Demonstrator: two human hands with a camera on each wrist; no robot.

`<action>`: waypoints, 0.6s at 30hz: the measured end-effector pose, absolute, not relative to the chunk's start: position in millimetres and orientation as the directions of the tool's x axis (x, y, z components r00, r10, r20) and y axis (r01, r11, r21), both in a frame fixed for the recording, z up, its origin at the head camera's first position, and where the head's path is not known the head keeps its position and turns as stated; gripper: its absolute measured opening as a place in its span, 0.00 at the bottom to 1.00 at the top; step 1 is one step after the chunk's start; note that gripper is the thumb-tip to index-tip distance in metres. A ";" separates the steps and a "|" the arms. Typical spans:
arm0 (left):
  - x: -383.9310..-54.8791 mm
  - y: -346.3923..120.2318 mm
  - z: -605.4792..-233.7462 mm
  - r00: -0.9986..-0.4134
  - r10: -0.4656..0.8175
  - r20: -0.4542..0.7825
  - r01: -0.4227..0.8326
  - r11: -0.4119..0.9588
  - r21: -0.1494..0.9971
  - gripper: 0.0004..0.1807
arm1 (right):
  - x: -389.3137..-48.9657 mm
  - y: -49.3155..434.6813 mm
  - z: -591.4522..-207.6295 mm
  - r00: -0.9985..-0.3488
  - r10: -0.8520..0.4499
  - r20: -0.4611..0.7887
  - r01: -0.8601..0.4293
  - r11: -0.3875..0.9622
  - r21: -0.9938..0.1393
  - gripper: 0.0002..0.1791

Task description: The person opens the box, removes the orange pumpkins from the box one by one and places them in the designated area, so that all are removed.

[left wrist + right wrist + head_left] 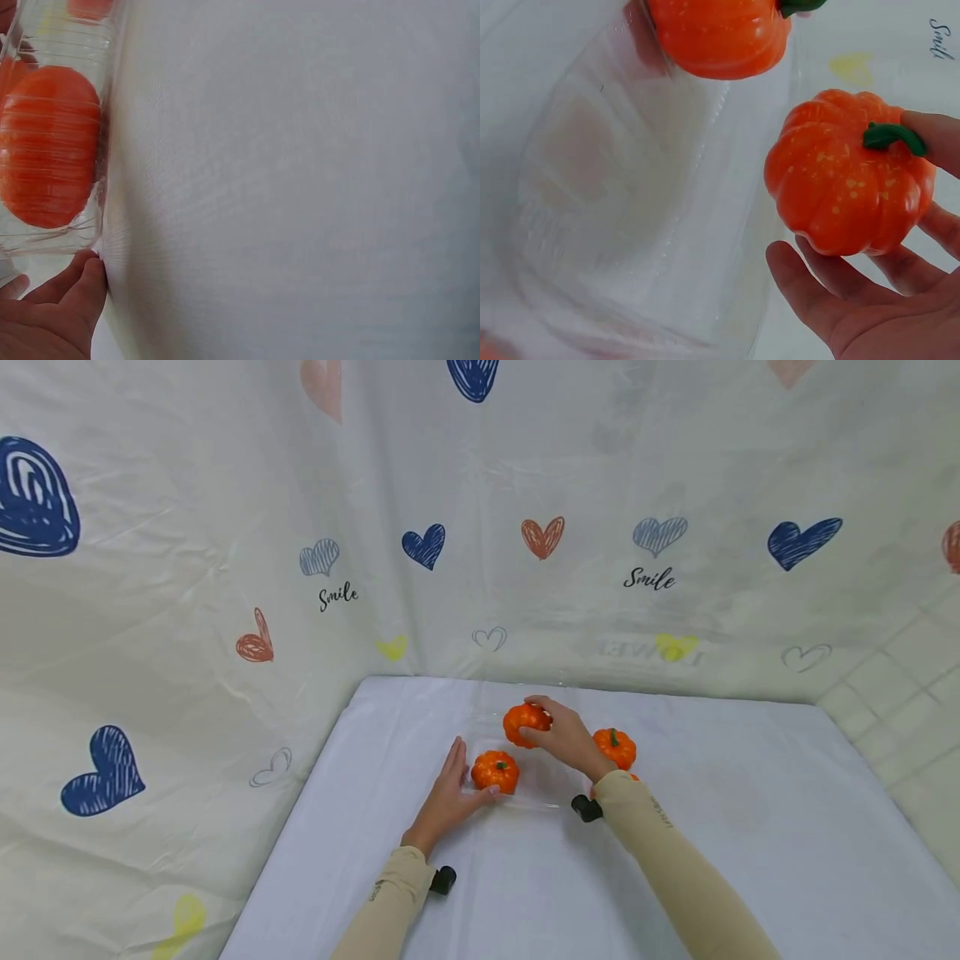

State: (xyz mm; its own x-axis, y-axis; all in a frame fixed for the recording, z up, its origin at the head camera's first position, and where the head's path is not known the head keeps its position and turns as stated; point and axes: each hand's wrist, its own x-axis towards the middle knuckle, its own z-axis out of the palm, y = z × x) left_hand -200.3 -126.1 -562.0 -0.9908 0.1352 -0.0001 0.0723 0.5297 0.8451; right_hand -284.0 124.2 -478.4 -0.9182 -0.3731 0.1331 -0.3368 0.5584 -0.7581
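Left sleeve [384,906] is nearest; left hand [442,802], fingers straight, touches left end of clear tray [540,777], first pumpkin [495,774] inside. Right hand [564,735] grips second pumpkin [523,725] at tray's far side; I'd brace tray, lower that one gently beside the first. Third pumpkin [617,750] sits right of tray.

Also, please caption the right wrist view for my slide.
Right-hand fingers hold a glossy, ribbed orange pumpkin near a clear plastic container.
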 end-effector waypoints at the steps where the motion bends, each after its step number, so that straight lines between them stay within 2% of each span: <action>1: -200.2 -126.1 -562.2 -0.991 0.136 -0.001 0.072 0.531 0.844 0.66 | -283.4 126.2 -478.1 -0.922 -0.367 0.123 -0.325 0.561 -0.761 0.31; 18: -201.2 -128.0 -564.8 -0.990 0.143 0.021 0.092 0.511 0.855 0.67 | -275.2 166.0 -468.6 -0.948 -0.314 0.055 -0.232 0.561 -0.794 0.32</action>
